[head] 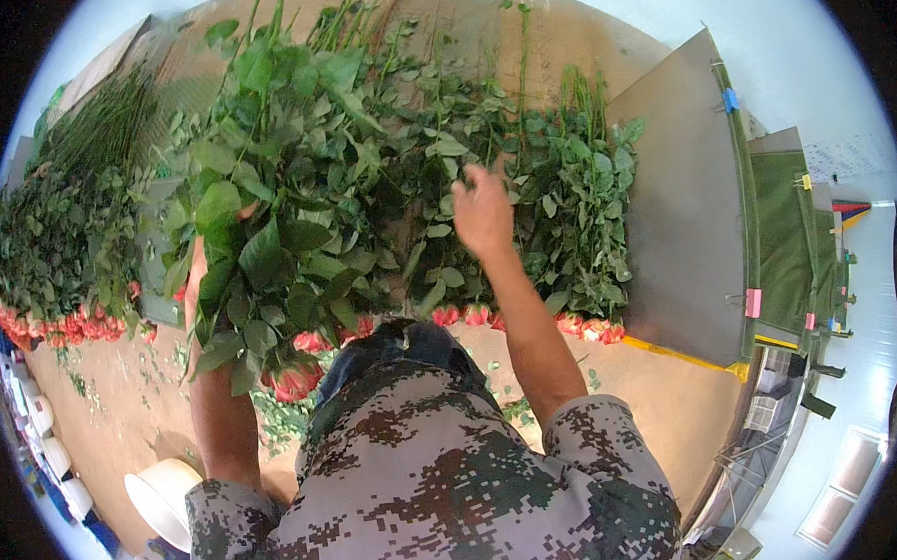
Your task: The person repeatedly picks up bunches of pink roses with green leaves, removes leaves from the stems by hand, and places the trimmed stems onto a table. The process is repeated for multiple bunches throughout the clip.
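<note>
My left hand [247, 211] is mostly hidden by leaves. It grips a long-stemmed rose bunch [267, 250], whose coral-red bloom [295, 378] hangs low beside my left forearm. Over the leafy stems to the right is my right hand [484, 211], fingers slightly bent and apart, with nothing visible in them. Beneath both hands, more cut roses [443, 160] lie side by side, stems pointing away and red heads [476, 314] along the edge near my waist. Whether my right fingertips touch the leaves I cannot tell.
A large pile of roses [64, 237] lies at the far left. Grey panels [685, 202] with coloured clips stand at the right, near green fabric dividers [780, 220]. A white bucket [165, 502] stands on the brown floor [110, 437], which has scattered leaves.
</note>
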{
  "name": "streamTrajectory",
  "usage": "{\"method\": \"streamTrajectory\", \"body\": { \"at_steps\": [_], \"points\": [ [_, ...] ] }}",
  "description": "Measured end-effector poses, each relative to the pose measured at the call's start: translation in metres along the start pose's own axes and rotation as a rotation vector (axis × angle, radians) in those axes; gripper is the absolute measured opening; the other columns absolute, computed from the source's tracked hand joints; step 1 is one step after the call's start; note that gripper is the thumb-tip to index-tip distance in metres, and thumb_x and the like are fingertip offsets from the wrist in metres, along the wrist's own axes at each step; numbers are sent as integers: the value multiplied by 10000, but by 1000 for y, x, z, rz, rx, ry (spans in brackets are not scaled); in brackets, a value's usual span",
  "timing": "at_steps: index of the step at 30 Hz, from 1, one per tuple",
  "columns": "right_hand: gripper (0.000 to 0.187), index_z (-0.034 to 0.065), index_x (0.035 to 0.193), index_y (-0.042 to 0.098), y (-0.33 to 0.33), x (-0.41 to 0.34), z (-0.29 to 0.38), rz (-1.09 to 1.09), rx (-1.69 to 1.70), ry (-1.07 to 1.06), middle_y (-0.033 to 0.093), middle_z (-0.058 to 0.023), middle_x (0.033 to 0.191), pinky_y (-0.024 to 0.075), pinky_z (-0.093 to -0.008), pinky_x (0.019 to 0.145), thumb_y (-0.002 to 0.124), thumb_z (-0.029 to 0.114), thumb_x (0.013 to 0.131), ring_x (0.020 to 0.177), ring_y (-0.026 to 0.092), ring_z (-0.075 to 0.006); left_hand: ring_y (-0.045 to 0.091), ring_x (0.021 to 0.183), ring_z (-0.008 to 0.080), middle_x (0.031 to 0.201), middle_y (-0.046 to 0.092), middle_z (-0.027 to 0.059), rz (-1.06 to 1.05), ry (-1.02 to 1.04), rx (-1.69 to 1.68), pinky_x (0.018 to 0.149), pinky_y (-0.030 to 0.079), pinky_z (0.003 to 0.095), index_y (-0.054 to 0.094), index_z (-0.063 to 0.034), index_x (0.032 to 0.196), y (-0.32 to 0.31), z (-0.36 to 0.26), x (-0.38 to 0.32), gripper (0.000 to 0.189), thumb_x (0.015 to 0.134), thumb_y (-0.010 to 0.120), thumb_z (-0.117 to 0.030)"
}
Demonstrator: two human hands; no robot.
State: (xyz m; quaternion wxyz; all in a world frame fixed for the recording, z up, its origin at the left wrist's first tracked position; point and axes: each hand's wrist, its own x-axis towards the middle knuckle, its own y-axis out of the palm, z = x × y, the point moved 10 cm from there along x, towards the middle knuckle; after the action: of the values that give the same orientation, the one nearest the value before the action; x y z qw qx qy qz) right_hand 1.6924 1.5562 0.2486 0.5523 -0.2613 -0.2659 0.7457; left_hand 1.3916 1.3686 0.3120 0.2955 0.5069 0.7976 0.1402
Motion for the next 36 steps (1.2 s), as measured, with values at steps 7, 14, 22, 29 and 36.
{"method": "streamTrajectory", "body": {
  "at_steps": [7,14,22,29,36],
  "points": [
    [353,74,1141,499,55,-26,-4,84,-373,-199,489,-171,1050,480,-456,711,571,168,809,873,556,-356,604,841,191,1030,601,99,64,-13,-4,731,507,326,537,-3,1116,9,19,31,324,874,532,-218],
    [407,93,1178,479,70,-8,-40,161,-441,-36,470,-210,1014,489,-493,603,587,126,786,739,573,-400,591,784,162,957,606,39,-39,-18,40,684,480,292,575,-23,1045,59,20,22,283,845,561,-222],
    [442,90,1160,476,34,-16,-8,27,-293,-70,474,-207,999,503,-463,612,609,97,739,754,592,-382,569,782,146,934,602,30,-2,45,189,702,461,283,586,-23,1031,59,20,32,304,831,587,-252],
    [374,110,1158,512,38,-7,-49,15,-411,13,478,-197,1036,481,-482,594,559,118,786,738,567,-380,554,699,145,846,596,27,-100,-165,151,633,456,300,594,-29,969,84,36,36,270,800,616,-238],
    [378,107,1171,511,34,-8,-52,26,-375,25,481,-183,1063,482,-481,650,581,138,801,778,566,-386,602,715,161,855,633,81,62,-151,229,613,484,278,583,39,974,107,53,57,242,843,537,-160]
  ]
}}
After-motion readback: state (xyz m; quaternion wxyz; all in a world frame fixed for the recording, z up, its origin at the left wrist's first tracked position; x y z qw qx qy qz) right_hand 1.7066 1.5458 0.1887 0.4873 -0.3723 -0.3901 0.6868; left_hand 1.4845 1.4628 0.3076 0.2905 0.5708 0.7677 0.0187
